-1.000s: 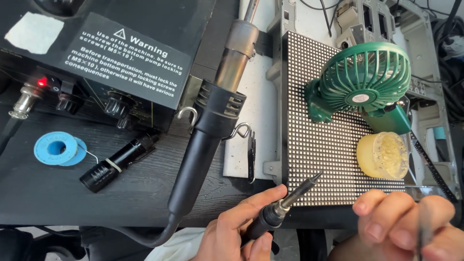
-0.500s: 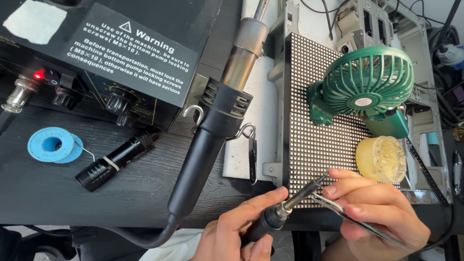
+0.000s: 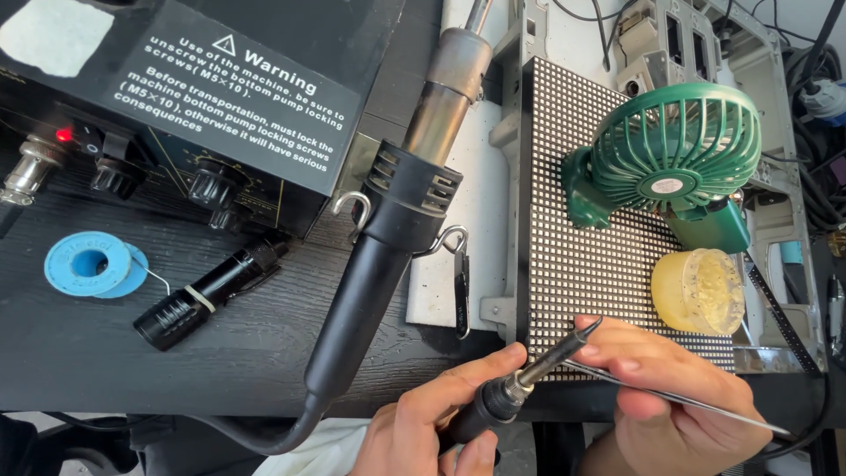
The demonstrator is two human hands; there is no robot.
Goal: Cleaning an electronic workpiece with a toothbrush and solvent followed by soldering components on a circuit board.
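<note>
My left hand (image 3: 423, 427) grips a black soldering iron (image 3: 529, 375) like a pen, its tip pointing up and right at the near edge of a dotted LED matrix panel (image 3: 582, 264). My right hand (image 3: 674, 388) rests on that same edge just right of the iron's tip. It holds thin metal tweezers (image 3: 705, 404), whose rear end sticks out to the right. My fingers hide the tweezer tips.
A black hot-air gun (image 3: 388, 256) lies diagonally on the dark table, left of the panel. Behind it stands a black rework station (image 3: 220, 106). A blue solder spool (image 3: 88, 264) and a small black torch (image 3: 207, 295) lie left. A green fan (image 3: 674, 159) and a yellow jar (image 3: 701, 289) sit on the panel.
My right hand has come up and left from the lower right corner with the tweezers and now sits at the panel's edge beside the iron's tip. The left hand has barely moved.
</note>
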